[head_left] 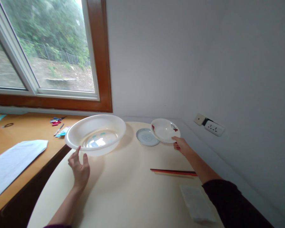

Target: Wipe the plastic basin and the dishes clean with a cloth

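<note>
My right hand (179, 144) grips the near rim of a white plate (165, 131) with red flower prints, fingers closed around its edge. That plate is raised and tilted, overlapping part of a flatter pale blue-white plate (146, 138) on the table. At the left, my left hand (79, 166) has its fingers spread, just at the near rim of a large translucent white basin (72, 144). Whether a fingertip touches the basin I cannot tell. Light reflects off the basin's bottom.
Several chopsticks (173, 173) and a white packet (197, 202) lie on the round cream table (123, 196). The wooden desk (35, 126) at left bears a folded light-blue cloth (16, 161), scissors (7, 125) and small items. A power socket (214, 127) is on the right wall.
</note>
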Demonstrator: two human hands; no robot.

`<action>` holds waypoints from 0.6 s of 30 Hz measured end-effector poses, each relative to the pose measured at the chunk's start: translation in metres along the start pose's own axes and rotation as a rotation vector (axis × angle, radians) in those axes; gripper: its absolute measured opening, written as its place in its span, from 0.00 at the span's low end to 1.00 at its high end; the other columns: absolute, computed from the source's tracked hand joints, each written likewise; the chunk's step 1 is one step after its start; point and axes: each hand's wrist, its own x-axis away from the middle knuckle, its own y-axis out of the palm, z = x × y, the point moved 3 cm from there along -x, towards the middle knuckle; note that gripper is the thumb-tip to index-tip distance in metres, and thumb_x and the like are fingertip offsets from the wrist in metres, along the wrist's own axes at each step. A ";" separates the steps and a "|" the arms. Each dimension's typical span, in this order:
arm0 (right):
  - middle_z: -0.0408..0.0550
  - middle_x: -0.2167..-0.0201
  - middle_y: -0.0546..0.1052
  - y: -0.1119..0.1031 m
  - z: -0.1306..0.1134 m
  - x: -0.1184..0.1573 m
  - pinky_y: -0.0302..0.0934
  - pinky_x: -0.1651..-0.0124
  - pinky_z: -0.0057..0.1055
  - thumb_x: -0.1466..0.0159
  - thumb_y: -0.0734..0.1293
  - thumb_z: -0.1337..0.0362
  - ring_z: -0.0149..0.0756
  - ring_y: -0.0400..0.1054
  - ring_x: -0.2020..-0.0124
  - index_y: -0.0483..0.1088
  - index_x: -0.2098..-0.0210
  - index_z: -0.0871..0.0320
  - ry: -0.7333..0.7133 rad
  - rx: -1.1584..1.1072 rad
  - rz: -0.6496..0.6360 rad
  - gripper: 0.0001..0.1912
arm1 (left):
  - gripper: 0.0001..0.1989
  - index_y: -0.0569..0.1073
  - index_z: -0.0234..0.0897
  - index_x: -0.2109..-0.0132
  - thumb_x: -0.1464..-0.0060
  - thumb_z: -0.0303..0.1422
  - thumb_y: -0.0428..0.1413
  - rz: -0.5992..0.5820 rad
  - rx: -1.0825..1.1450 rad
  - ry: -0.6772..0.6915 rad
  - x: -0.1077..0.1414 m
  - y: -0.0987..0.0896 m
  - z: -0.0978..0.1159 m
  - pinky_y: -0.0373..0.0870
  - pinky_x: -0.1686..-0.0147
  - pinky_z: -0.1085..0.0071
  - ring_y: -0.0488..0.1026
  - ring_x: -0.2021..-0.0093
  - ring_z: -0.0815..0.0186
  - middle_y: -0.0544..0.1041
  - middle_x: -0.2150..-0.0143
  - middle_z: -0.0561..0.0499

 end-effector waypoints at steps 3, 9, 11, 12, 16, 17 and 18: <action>0.28 0.92 0.46 -0.033 0.004 0.016 0.34 0.87 0.19 0.43 0.63 0.68 0.18 0.38 0.90 0.49 0.80 0.55 0.012 0.015 0.024 0.16 | 0.24 0.61 0.38 0.42 0.46 0.36 0.47 -0.002 0.005 0.011 0.000 0.001 0.000 0.52 0.44 0.53 0.57 0.48 0.56 0.60 0.55 0.44; 0.29 0.94 0.46 -0.065 0.030 0.038 0.34 0.87 0.19 0.42 0.61 0.69 0.18 0.37 0.91 0.47 0.81 0.55 0.088 0.049 0.064 0.17 | 0.24 0.60 0.39 0.42 0.47 0.35 0.47 -0.007 0.006 0.021 0.001 0.003 -0.002 0.53 0.45 0.55 0.59 0.50 0.57 0.59 0.54 0.44; 0.29 0.94 0.47 -0.067 0.039 0.041 0.35 0.88 0.19 0.41 0.59 0.69 0.18 0.38 0.92 0.47 0.81 0.55 0.120 0.065 0.071 0.16 | 0.25 0.59 0.38 0.41 0.46 0.34 0.47 -0.008 0.006 0.027 0.002 0.003 -0.002 0.53 0.45 0.56 0.59 0.50 0.58 0.60 0.54 0.43; 0.30 0.94 0.47 -0.067 0.043 0.042 0.35 0.88 0.19 0.41 0.59 0.69 0.19 0.38 0.92 0.48 0.81 0.55 0.134 0.074 0.075 0.16 | 0.25 0.59 0.37 0.41 0.46 0.34 0.47 -0.008 0.008 0.027 0.003 0.002 -0.001 0.53 0.45 0.56 0.59 0.50 0.58 0.60 0.54 0.43; 0.29 0.93 0.46 -0.061 0.057 0.044 0.35 0.89 0.19 0.40 0.59 0.67 0.19 0.39 0.92 0.51 0.82 0.56 0.164 0.109 0.086 0.15 | 0.25 0.58 0.39 0.41 0.47 0.34 0.47 -0.007 0.027 0.000 0.007 -0.002 0.003 0.53 0.45 0.56 0.59 0.51 0.59 0.59 0.54 0.44; 0.29 0.92 0.46 -0.059 0.060 0.044 0.35 0.89 0.19 0.39 0.58 0.67 0.19 0.39 0.92 0.52 0.81 0.57 0.166 0.119 0.089 0.15 | 0.25 0.58 0.40 0.41 0.47 0.33 0.48 -0.008 0.033 -0.010 0.008 -0.004 0.004 0.54 0.45 0.56 0.59 0.51 0.59 0.59 0.55 0.45; 0.29 0.91 0.47 -0.057 0.061 0.044 0.36 0.89 0.19 0.38 0.58 0.65 0.19 0.39 0.92 0.54 0.81 0.58 0.167 0.130 0.092 0.16 | 0.25 0.58 0.40 0.41 0.47 0.33 0.48 -0.011 0.039 -0.019 0.010 -0.005 0.005 0.54 0.45 0.56 0.59 0.51 0.59 0.58 0.55 0.45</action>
